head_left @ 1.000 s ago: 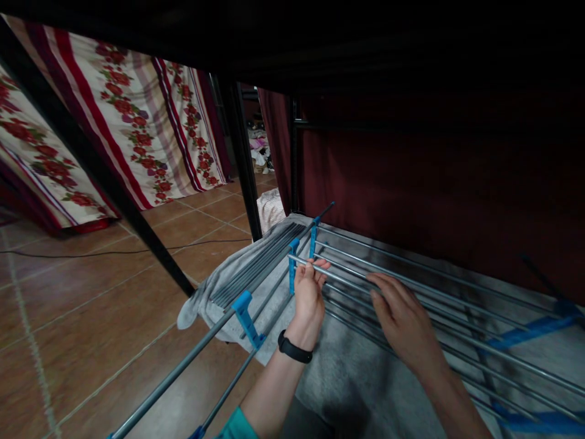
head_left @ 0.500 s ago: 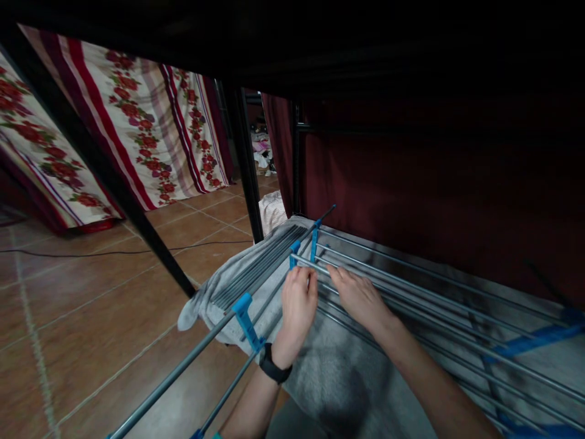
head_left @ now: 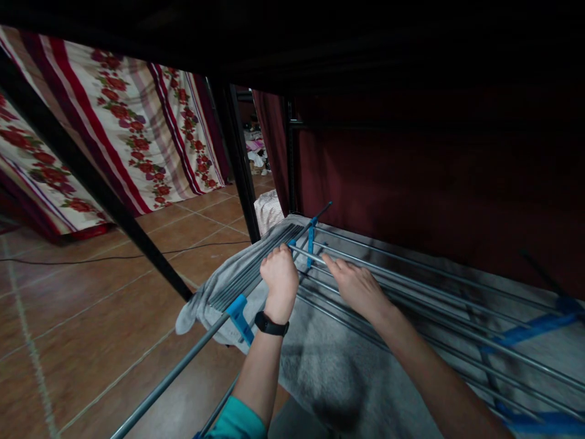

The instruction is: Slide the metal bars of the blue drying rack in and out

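Note:
A metal drying rack with blue plastic joints lies on a grey blanket [head_left: 315, 366]. My left hand [head_left: 280, 274], wearing a black wristband, is closed at one of the rack's blue connectors [head_left: 291, 242], whose top shows just above the fist; the rest is hidden. To its right, my right hand [head_left: 359, 286] has its fingers over a metal rod [head_left: 305, 250] that runs into that connector. Another blue connector [head_left: 311, 244] stands just behind. A larger blue bracket [head_left: 238, 314] sits on the frame tube [head_left: 169, 381] left of my left wrist.
Several thin grey rods [head_left: 253, 271] lie side by side on the blanket's left part. A black metal post [head_left: 235, 164] and a slanted bar [head_left: 114, 201] border the tiled floor [head_left: 114, 317]. A dark top hangs low overhead. A floral curtain [head_left: 132, 134] hangs at left.
My left hand has moved up and left from below the rod onto the blue connector, turning into a fist. My right hand stays at the rod. The view has shifted slightly.

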### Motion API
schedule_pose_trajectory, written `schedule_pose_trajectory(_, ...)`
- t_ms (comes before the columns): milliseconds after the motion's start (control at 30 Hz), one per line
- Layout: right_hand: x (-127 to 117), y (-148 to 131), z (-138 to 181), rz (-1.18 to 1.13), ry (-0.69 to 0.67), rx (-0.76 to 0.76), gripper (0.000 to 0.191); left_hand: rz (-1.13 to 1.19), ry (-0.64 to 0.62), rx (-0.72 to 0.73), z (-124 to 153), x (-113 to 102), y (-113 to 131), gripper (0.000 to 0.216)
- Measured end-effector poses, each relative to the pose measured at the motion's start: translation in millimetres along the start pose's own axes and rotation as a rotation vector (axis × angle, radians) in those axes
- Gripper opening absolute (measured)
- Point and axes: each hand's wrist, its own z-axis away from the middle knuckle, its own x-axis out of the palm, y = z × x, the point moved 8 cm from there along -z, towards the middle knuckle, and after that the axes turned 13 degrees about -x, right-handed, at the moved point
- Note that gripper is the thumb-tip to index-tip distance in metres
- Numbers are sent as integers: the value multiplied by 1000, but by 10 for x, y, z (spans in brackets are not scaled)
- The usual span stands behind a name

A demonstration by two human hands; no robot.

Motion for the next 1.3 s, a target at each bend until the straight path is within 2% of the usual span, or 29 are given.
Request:
schedule_pose_trajectory(600,27,-6,5,-56,12,-11,71,-66,-36,-12,-32,-68,-13,43)
schedule_pose_trajectory(1100,148,-19,11,-121,7,-37,71,-94,-82,-10,-33,-77,-2,44)
schedule_pose_trajectory(1300,167,6,-6,-142,25,-41,69,-130,-48,11,-30,-68,9,46)
